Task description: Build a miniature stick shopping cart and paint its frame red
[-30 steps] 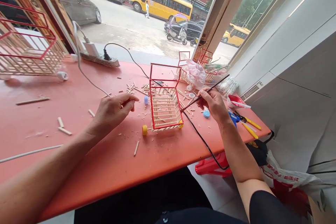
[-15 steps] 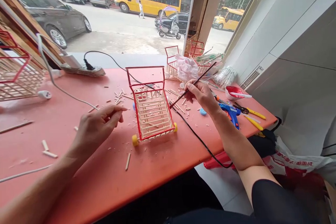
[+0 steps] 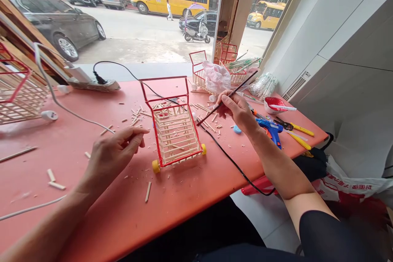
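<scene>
A small cart of pale wooden sticks [image 3: 175,131] with red-painted edges and yellow wheels stands on the salmon-red table [image 3: 190,188]. My right hand [image 3: 238,110] pinches a thin dark paintbrush [image 3: 227,98], its tip close to the cart's right rim. My left hand [image 3: 115,153] rests on the table to the left of the cart, fingers curled with thumb and forefinger pinched together; I cannot make out anything in them.
A blue glue gun [image 3: 270,129], yellow-handled pliers [image 3: 296,131] and a bowl of red paint [image 3: 274,105] lie right of my right hand. A black cable [image 3: 233,163] runs off the front edge. More stick carts [image 3: 18,94] stand left and at the back. Stick scraps litter the tabletop.
The view has shifted, so the cart now appears further left and lower. My right hand with the brush has moved toward the cart's right rim. My left hand has barely moved.
</scene>
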Action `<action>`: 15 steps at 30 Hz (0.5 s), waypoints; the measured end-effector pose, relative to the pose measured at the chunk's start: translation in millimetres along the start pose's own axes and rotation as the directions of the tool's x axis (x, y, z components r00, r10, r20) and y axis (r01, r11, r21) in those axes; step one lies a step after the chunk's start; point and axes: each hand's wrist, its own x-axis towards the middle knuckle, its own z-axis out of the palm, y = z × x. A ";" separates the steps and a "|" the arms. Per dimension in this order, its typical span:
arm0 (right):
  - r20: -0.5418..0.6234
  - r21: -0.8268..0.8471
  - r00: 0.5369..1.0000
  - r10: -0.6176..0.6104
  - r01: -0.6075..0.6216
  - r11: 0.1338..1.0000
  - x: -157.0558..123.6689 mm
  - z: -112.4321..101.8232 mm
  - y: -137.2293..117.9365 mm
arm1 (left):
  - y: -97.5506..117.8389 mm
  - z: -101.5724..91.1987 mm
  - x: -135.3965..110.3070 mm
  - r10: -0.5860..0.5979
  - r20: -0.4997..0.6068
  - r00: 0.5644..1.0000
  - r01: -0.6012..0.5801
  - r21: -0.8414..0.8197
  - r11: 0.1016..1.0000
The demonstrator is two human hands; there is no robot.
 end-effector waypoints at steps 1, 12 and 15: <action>0.011 0.006 1.000 0.003 -0.003 1.000 -0.6 0.1 -0.3 | -0.3 0.1 -0.1 0.003 -0.001 1.000 -0.003 -0.001 1.000; 0.026 0.010 1.000 -0.009 0.008 1.000 -3.3 1.9 0.1 | 0.1 0.8 -0.2 0.004 -0.012 1.000 -0.004 -0.013 1.000; 0.024 0.006 0.999 -0.021 0.021 1.000 -3.4 3.1 0.5 | 0.4 1.1 -0.3 0.000 -0.012 1.000 0.000 -0.008 1.000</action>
